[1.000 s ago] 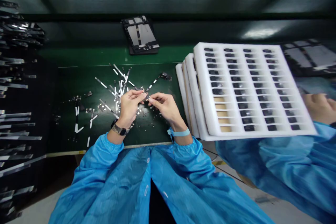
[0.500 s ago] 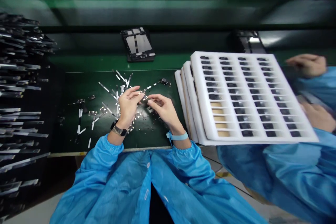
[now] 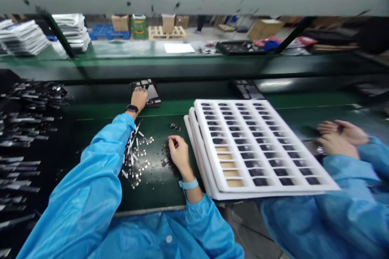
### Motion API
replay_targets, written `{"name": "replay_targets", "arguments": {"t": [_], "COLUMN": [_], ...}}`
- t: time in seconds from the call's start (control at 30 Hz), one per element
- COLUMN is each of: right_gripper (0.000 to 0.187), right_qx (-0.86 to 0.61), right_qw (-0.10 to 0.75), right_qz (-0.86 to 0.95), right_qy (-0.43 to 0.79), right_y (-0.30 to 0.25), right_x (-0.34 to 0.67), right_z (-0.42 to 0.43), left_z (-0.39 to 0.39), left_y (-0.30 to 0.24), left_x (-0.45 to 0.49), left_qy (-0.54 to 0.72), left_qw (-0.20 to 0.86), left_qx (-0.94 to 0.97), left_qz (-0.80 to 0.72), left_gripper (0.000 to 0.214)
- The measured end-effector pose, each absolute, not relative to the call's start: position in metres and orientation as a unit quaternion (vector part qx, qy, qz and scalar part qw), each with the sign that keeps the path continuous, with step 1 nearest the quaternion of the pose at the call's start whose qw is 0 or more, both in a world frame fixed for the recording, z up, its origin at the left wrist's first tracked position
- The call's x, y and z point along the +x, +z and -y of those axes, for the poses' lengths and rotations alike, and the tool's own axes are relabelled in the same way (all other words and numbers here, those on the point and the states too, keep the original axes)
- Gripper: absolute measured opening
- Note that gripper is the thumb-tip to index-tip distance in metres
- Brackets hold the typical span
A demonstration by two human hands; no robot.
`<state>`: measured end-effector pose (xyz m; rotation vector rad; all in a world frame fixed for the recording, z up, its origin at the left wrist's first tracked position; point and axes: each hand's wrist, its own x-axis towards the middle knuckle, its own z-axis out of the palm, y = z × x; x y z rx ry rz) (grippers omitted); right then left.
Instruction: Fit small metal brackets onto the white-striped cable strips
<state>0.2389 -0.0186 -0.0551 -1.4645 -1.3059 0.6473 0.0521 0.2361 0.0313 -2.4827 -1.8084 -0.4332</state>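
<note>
Panel (image 3: 153, 94) lies lengthwise 11-to-5 o'clock; left hand (image 3: 139, 98) has moved to it; can't tell its grip, nor that of right hand (image 3: 179, 153).

a dark green bench (image 3: 165, 194) runs across the view, its top shiny. on it lies a loose heap of thin strips (image 3: 131, 153), left of the middle, with small dark bits (image 3: 164, 161) scattered to the right and a small black part (image 3: 174, 126) farther back. a stack of white foam trays (image 3: 273, 192) rests on the right, just beside the bits. toward the back lie a flat panel (image 3: 154, 92) and a dark block (image 3: 247, 89). the shelf (image 3: 146, 50) behind bears a white sheet (image 3: 179, 48), metal pieces (image 3: 209, 49) and a black tray (image 3: 223, 49).
</note>
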Motion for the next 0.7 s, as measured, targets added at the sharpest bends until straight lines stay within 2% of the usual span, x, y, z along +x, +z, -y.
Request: {"name": "replay_targets", "arguments": {"t": [0.23,0.33,0.43,0.53,0.6,0.7], "right_gripper": [0.023,0.025,0.035,0.036,0.031,0.023], "right_qx": [-0.629,-0.64,-0.67,-0.709,-0.719,-0.717], "right_qw": [0.534,0.514,0.469,0.419,0.403,0.402], "right_qz": [0.531,0.555,0.57,0.561,0.555,0.554], "right_qy": [0.193,0.134,0.081,0.086,0.109,0.131], "right_y": [-0.068,-0.066,-0.062,-0.062,-0.068,-0.08], "right_x": [0.249,0.243,0.238,0.238,0.241,0.248], "right_z": [0.012,0.0,-0.023,-0.046,-0.055,-0.058], "left_z": [-0.211,-0.201,-0.186,-0.156,-0.122,-0.052], "left_y": [0.001,0.015,0.041,0.067,0.079,0.078], "left_x": [0.049,0.037,0.028,0.018,0.008,-0.015], "left_qy": [-0.077,-0.081,-0.084,-0.088,-0.112,-0.237], "left_qw": [0.036,0.045,0.031,0.002,-0.03,-0.098], "left_qx": [-0.834,-0.823,-0.804,-0.796,-0.797,-0.769], "left_qz": [0.545,0.561,0.588,0.599,0.592,0.585], "left_gripper": [0.037,0.04,0.035,0.033,0.035,0.041]}}
